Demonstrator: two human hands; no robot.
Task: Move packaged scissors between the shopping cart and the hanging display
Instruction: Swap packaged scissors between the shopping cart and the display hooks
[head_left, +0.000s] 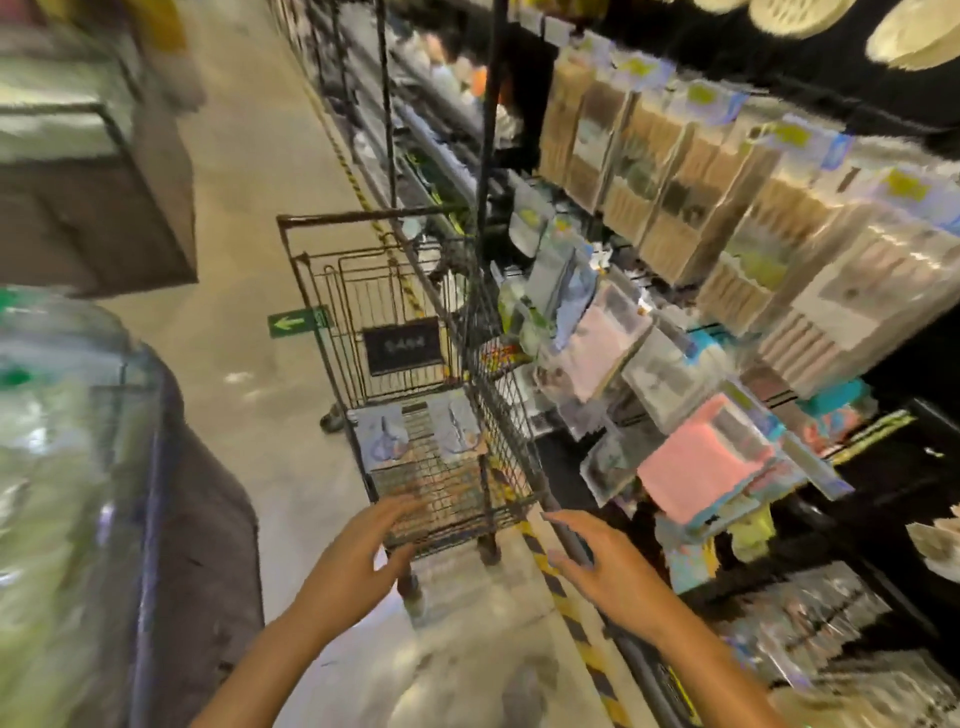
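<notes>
Head view: right half of the frame is a dark hanging display rack (737, 270) of blurred packets. Mid-frame, a rusty wire shopping cart (332, 322) holds two packaged scissors (383, 435) flat on its floor. Bare concrete aisle (249, 218) lies left. Lower centre, left hand (358, 558) and right hand (605, 558) spread, holding nothing.

The dark wire-mesh metal shopping cart (415, 312) looks matt and worn. Two packaged scissors (383, 436) lie in glossy clear plastic over pale card. The beige concrete floor (249, 364) is smooth, faintly shiny.
</notes>
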